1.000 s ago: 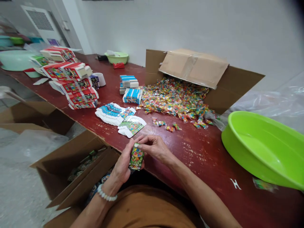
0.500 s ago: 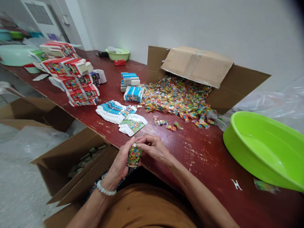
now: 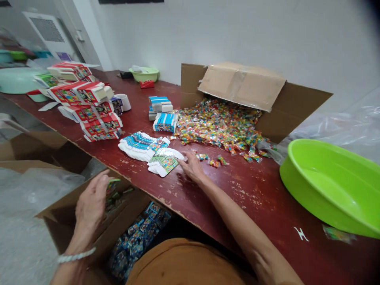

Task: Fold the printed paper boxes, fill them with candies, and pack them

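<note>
We had our two hands at separate stations. Our left hand [image 3: 90, 202], at the lower left of the frame, hung above an open cardboard box [image 3: 126, 208], fingers curved. A small green packet [image 3: 113, 183] showed just beyond its fingertips (the fingers hid the near side, so we could not tell whether they gripped it or were clear of it). For that side, we judged a low, loose release best, with the wrist well over the box, since blue packets [image 3: 142, 229] lay close by at bottom centre and a stray one could have mixed in.

Our right hand [image 3: 192, 167], near the centre, was at the right edge of the fanned green cartons [image 3: 166, 160] on the red table [image 3: 228, 206], thumb and forefinger close to the top card. We could not tell whether they pinched it. The fan called, in our judgement, for a light pad-to-edge touch: one card slid off sideways, the others left in their spread. Pressing down risked dragging several at once, or pushing the fan into the blue cartons [image 3: 135, 146] it adjoined. The loose wrapped sweets [image 3: 218, 161] just beyond our knuckles also asked for a shallow, careful finger path.
</note>
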The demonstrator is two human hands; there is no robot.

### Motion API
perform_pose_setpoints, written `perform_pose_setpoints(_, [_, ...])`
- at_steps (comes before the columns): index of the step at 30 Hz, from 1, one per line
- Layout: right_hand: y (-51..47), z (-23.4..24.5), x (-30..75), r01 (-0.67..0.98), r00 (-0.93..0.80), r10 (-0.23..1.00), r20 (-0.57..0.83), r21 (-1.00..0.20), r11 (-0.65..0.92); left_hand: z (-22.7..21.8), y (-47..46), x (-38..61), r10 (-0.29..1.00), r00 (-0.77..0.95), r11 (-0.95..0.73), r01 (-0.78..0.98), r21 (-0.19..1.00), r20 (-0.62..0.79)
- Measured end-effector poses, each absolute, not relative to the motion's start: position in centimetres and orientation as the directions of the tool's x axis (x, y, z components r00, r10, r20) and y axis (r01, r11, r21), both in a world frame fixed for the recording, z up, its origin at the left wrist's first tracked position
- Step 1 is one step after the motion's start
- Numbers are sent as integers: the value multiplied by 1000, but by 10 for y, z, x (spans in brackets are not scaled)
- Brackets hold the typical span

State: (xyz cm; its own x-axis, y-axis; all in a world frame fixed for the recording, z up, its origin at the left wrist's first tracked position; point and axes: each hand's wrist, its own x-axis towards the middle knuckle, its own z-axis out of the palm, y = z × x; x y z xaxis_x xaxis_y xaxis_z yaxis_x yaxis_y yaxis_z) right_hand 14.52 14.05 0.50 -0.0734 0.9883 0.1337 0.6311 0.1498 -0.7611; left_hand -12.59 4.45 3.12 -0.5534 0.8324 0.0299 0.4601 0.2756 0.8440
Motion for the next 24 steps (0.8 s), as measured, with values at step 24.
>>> perform_pose_setpoints(24, [158,-12,132,584,82,992,97,-811,31,2,114,-39,937,102,-207,934,292,335])
